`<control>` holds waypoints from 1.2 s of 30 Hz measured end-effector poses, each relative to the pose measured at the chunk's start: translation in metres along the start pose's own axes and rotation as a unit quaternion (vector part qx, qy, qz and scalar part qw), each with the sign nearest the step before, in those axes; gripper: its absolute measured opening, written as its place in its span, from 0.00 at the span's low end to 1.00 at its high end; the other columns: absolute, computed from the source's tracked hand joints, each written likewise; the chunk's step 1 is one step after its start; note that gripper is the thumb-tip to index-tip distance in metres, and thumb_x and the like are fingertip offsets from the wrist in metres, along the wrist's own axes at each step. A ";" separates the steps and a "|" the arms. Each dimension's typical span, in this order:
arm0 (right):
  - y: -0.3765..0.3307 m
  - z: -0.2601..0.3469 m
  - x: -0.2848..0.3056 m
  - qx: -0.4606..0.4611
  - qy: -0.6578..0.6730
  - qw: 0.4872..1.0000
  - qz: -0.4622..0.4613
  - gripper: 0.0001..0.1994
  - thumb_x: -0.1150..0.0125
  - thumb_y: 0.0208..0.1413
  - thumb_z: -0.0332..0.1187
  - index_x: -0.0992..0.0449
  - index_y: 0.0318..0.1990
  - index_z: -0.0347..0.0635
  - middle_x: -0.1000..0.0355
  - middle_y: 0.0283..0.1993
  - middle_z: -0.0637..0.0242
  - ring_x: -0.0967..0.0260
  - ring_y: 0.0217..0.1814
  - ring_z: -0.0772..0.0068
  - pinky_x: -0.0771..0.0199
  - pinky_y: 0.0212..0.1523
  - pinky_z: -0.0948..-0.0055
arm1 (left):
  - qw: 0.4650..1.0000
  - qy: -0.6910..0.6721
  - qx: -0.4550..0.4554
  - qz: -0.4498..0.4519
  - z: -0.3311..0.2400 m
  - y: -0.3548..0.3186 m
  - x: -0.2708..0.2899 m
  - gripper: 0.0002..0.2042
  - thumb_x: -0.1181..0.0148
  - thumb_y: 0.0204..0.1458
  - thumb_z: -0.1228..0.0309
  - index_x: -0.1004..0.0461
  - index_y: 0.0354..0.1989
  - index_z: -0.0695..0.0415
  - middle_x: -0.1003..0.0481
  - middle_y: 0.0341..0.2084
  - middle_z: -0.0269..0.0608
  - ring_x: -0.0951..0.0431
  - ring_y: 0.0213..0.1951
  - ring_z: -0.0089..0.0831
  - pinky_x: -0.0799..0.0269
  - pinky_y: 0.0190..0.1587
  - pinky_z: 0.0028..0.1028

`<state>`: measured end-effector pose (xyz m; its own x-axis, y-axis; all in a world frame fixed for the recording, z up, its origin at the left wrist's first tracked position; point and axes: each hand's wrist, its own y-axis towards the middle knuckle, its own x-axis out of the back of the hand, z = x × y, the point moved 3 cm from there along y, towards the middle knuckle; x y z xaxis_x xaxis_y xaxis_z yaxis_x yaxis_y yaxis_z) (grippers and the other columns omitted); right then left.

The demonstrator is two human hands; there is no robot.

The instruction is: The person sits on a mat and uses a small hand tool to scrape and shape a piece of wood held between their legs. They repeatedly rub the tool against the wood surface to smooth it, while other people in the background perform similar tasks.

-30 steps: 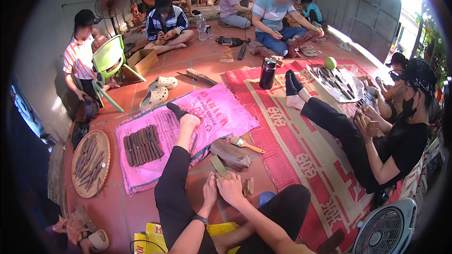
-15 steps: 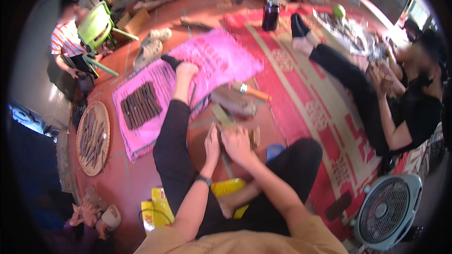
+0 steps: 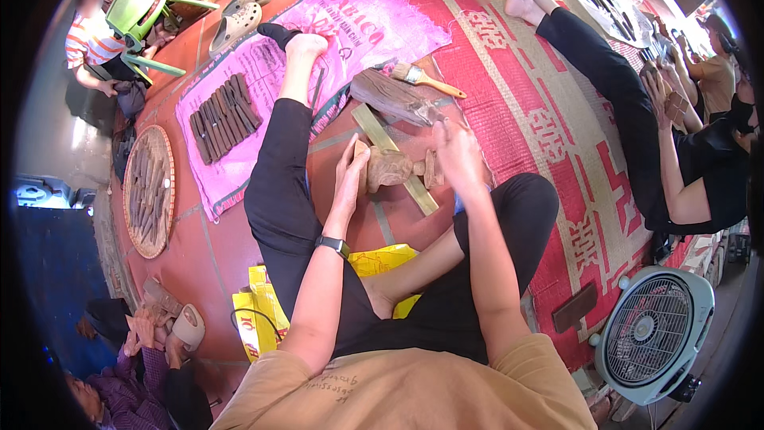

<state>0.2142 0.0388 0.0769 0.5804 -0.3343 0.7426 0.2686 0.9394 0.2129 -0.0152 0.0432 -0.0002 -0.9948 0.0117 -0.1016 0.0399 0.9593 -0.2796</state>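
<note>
My left hand (image 3: 350, 167) is curled partway closed around one end of a carved wooden piece (image 3: 388, 169), which lies directly between my two hands. My right hand (image 3: 458, 155) is just beside the narrower end of that piece; it is blurred, so I cannot tell how far its fingers are closed or whether they grip anything. A flat greenish strip (image 3: 370, 126) passes slantwise beneath the carving, one end sticking out ahead of my hands and the other toward my right knee. I have a watch (image 3: 334, 247) on my left wrist, and yellow packaging (image 3: 386, 259) lies nearer my body than either hand.

Just ahead of my hands on the tiled floor (image 3: 334, 123) sits a dark chunk of wood (image 3: 394, 98), with a wooden-handled brush (image 3: 430, 80) beside it. Right of my right hand spreads a red and beige mat (image 3: 517, 111). Farther off, ahead and to the left of my left hand, a pink sack (image 3: 410, 28) carries a row of dark sticks (image 3: 226, 119). Well left of that hand is a round woven tray (image 3: 172, 183) holding more sticks. Farthest out, ahead and left, are pale clogs (image 3: 236, 25) and a green chair (image 3: 137, 4).
</note>
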 end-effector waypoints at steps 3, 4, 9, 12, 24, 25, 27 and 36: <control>0.003 -0.030 -0.010 -0.108 0.006 0.979 0.175 0.23 0.52 0.66 0.47 0.21 0.39 0.31 0.25 0.40 0.36 0.26 0.46 0.34 0.29 0.52 0.44 | 1.000 -0.002 0.001 0.007 -0.002 0.001 -0.005 0.31 0.43 0.58 0.64 0.42 0.70 0.61 0.38 0.66 0.48 0.37 0.65 0.33 0.44 0.67 0.29; 0.001 -0.033 -0.018 -0.107 0.001 0.974 0.199 0.24 0.53 0.66 0.48 0.21 0.39 0.31 0.25 0.40 0.35 0.27 0.47 0.34 0.29 0.52 0.44 | 1.000 -0.009 0.005 0.005 0.001 0.002 -0.003 0.31 0.43 0.58 0.64 0.42 0.70 0.61 0.38 0.66 0.47 0.37 0.65 0.33 0.44 0.67 0.29; -0.001 -0.016 -0.021 -0.098 0.030 0.980 0.170 0.24 0.54 0.66 0.48 0.22 0.41 0.34 0.24 0.40 0.38 0.27 0.47 0.33 0.29 0.49 0.43 | 0.997 -0.061 -0.017 -0.054 0.012 0.004 0.004 0.28 0.47 0.60 0.63 0.39 0.68 0.60 0.37 0.65 0.45 0.38 0.66 0.33 0.45 0.67 0.29; 0.002 0.003 -0.024 -0.099 0.063 0.982 0.149 0.23 0.55 0.66 0.48 0.22 0.42 0.36 0.24 0.39 0.39 0.26 0.46 0.34 0.29 0.48 0.43 | 0.984 -0.119 -0.057 -0.116 0.020 0.009 0.016 0.26 0.53 0.63 0.61 0.37 0.67 0.58 0.38 0.66 0.44 0.40 0.67 0.32 0.47 0.69 0.31; -0.026 0.034 -0.062 0.122 0.119 0.985 0.002 0.16 0.50 0.66 0.35 0.23 0.56 0.46 0.27 0.58 0.56 0.38 0.65 0.49 0.39 0.63 0.55 | 0.980 0.017 -0.101 -0.171 0.026 0.015 0.016 0.24 0.63 0.67 0.58 0.39 0.67 0.58 0.39 0.64 0.44 0.41 0.67 0.35 0.49 0.69 0.33; -0.034 0.041 -0.070 0.138 0.125 0.982 0.023 0.16 0.49 0.65 0.35 0.24 0.58 0.46 0.27 0.59 0.58 0.40 0.67 0.49 0.40 0.64 0.55 | 0.978 0.038 -0.111 -0.172 0.029 0.017 0.017 0.24 0.64 0.67 0.58 0.39 0.66 0.58 0.38 0.64 0.45 0.41 0.66 0.35 0.48 0.68 0.33; -0.046 0.055 -0.081 0.179 0.102 0.977 0.051 0.18 0.48 0.64 0.36 0.26 0.60 0.49 0.29 0.61 0.63 0.44 0.70 0.49 0.45 0.67 0.52 | 0.975 0.065 -0.128 -0.172 0.031 0.019 0.019 0.24 0.65 0.68 0.58 0.38 0.65 0.59 0.37 0.63 0.46 0.40 0.65 0.36 0.48 0.68 0.33; -0.107 0.065 -0.079 0.167 -0.050 0.981 0.091 0.23 0.50 0.65 0.37 0.34 0.68 0.66 0.46 0.75 0.66 0.63 0.78 0.41 0.66 0.71 0.35 | 0.972 0.091 -0.137 -0.170 0.043 0.019 0.023 0.24 0.69 0.68 0.58 0.37 0.64 0.60 0.35 0.61 0.49 0.38 0.63 0.38 0.45 0.66 0.33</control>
<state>0.0897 -0.0301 0.0371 0.5128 -0.1657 0.8424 -0.1084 0.9609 0.2549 -0.0333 0.0501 -0.0486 -0.9474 -0.2921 0.1304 -0.2947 0.9556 -0.0006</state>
